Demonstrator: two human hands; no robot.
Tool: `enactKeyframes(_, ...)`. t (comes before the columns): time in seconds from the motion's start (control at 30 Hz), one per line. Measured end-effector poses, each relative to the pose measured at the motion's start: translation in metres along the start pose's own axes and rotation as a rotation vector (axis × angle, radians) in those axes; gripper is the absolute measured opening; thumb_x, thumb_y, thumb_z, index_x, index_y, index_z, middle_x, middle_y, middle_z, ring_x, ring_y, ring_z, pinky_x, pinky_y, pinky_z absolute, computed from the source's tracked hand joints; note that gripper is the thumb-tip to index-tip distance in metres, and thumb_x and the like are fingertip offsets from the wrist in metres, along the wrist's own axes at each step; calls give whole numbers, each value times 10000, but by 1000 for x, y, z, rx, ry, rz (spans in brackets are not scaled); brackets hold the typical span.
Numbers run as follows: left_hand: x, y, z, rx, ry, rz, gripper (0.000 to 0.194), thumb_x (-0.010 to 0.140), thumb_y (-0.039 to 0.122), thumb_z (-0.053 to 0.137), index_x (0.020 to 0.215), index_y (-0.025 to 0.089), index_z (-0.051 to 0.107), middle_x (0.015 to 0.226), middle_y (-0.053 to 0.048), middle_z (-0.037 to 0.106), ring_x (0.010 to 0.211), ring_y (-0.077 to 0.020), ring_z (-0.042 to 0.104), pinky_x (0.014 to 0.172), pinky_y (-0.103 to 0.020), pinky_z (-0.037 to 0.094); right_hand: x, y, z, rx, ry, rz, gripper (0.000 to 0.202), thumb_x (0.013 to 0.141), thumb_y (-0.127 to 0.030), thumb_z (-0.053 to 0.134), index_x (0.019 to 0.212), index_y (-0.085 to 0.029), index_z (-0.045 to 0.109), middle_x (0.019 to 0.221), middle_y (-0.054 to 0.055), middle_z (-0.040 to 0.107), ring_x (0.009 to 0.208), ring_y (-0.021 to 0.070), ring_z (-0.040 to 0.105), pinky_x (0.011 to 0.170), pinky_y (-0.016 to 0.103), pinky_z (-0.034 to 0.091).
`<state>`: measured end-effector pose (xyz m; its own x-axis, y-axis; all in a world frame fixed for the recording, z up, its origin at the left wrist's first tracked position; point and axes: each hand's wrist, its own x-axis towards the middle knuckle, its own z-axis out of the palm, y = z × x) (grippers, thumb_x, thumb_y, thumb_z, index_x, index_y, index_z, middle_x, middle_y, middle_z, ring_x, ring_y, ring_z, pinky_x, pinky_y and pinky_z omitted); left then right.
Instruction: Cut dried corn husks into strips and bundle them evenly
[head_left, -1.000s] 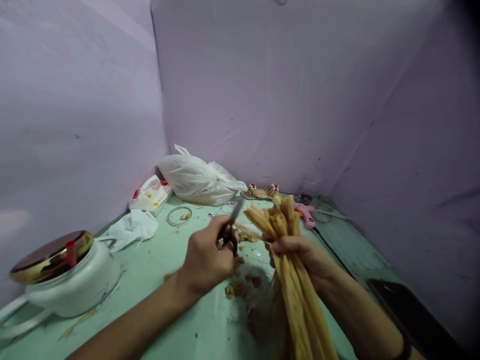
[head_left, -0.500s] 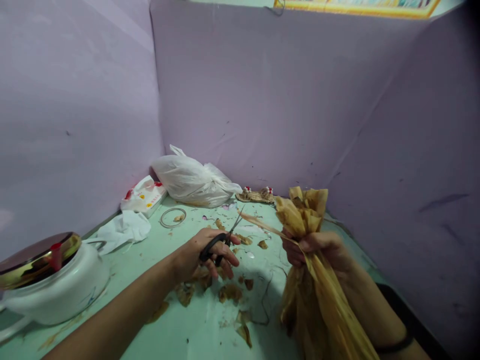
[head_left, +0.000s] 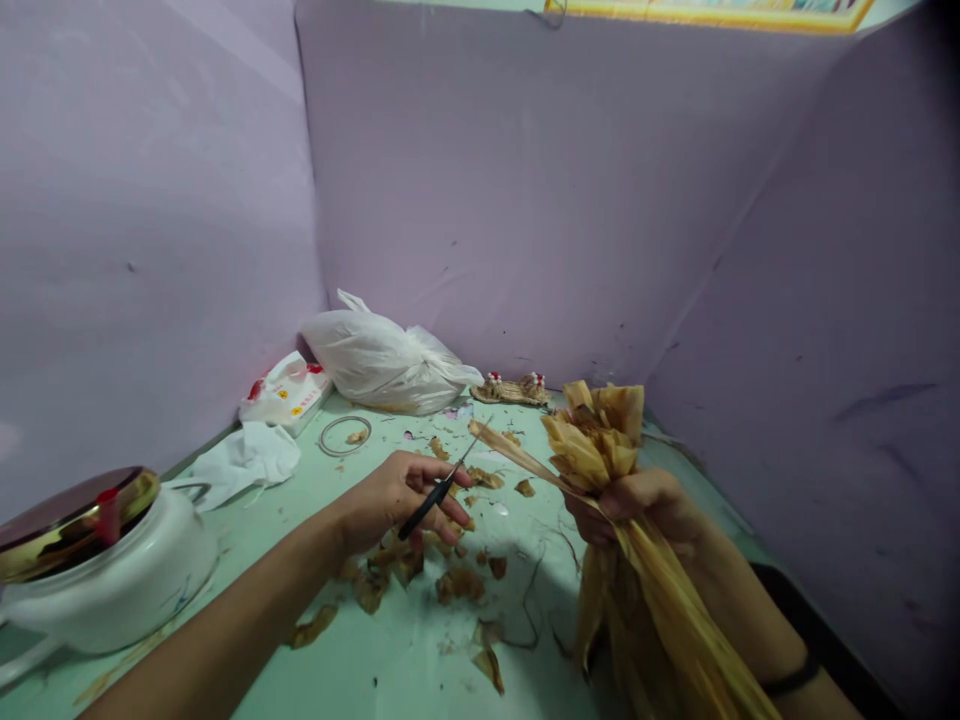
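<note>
A bundle of dried tan leaves, like corn husks (head_left: 660, 600), is gripped below its ruffled top by my right hand (head_left: 645, 510). One narrow strip sticks out of the bundle to the left. My left hand (head_left: 412, 500) holds small black-handled scissors (head_left: 439, 495), seen edge-on, their thin blades pointing up and away near the strip's tip. Whether blades and strip touch I cannot tell. Brown husk scraps (head_left: 459, 585) lie scattered on the pale green table (head_left: 420, 670) under and around my left hand.
At the left stands a white pot (head_left: 112, 590) with a glassy lid. Behind it are crumpled white tissue (head_left: 247, 460), a tissue pack (head_left: 289, 390), a tied white plastic bag (head_left: 390, 365) and a wire ring (head_left: 345, 435). A woven piece with beads (head_left: 514, 392) lies by the back wall.
The scissors have turned in my left hand so their handles now show edge-on. The husk bundle has tilted and shifted slightly, its top a little lower and further left.
</note>
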<state>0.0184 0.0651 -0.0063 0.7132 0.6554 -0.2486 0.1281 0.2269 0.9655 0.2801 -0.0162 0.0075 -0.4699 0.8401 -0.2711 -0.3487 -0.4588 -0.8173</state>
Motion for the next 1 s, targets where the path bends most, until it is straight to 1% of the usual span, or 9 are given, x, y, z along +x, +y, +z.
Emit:
enactKeyframes(0.17,0,0,-1,28,23,-26,503,505,102,634,1005,139,593,832,-87,698,654,-213,670,384,-187,423,2,-7,10,-35,23,-115,102,527,-148,540,623,-136,574,469,-26,497,386,60,433,366,154,361)
enactKeyframes(0.27,1,-1,-1,44,10,-24,476,529,87,613,1000,146,580,849,-93,700,604,-193,665,370,-181,414,1,-11,17,-50,58,-120,106,511,-141,538,609,-138,578,441,-37,467,369,51,404,363,146,356)
enactKeyframes(0.33,0,-1,-1,51,9,-1,468,533,94,615,996,146,571,864,-102,698,595,-188,660,371,-178,402,0,-11,20,-66,78,-76,97,499,-149,538,588,-143,575,434,-36,463,365,52,411,365,146,361)
enactKeyframes(0.47,-2,3,0,62,17,54,518,496,151,680,1005,141,581,919,-117,683,727,-212,655,457,-207,449,-1,-7,21,-64,70,113,58,514,-203,524,514,-150,549,432,-17,482,354,64,449,359,155,376)
enactKeyframes(0.57,-1,5,-1,74,29,43,538,473,160,698,1000,129,589,912,-122,681,753,-223,646,476,-223,460,0,-4,18,-26,100,186,68,514,-192,508,508,-146,557,419,-16,501,341,60,468,356,140,380)
enactKeyframes(0.77,2,-1,-3,79,44,14,500,499,112,656,993,130,581,880,-113,687,685,-218,665,430,-204,442,0,-7,21,1,118,216,55,505,-184,516,490,-139,543,406,-12,516,336,62,464,354,140,382)
enactKeyframes(0.87,4,-3,-1,69,66,14,463,515,94,585,976,128,567,853,-113,693,587,-194,659,370,-185,397,-1,-8,20,8,151,218,63,508,-191,516,489,-135,537,400,-13,504,335,63,461,358,147,381)
enactKeyframes(0.93,4,0,-3,55,102,41,458,517,96,564,973,130,553,850,-116,696,543,-178,645,349,-182,371,-1,-8,16,-8,167,226,72,509,-197,521,486,-132,540,401,-7,503,341,75,479,362,158,391)
enactKeyframes(1.0,3,6,-10,62,190,95,462,531,126,587,990,133,538,859,-118,696,528,-162,631,350,-182,353,-2,-8,11,-15,172,174,74,510,-201,537,501,-130,554,416,-1,508,349,84,489,367,169,400)
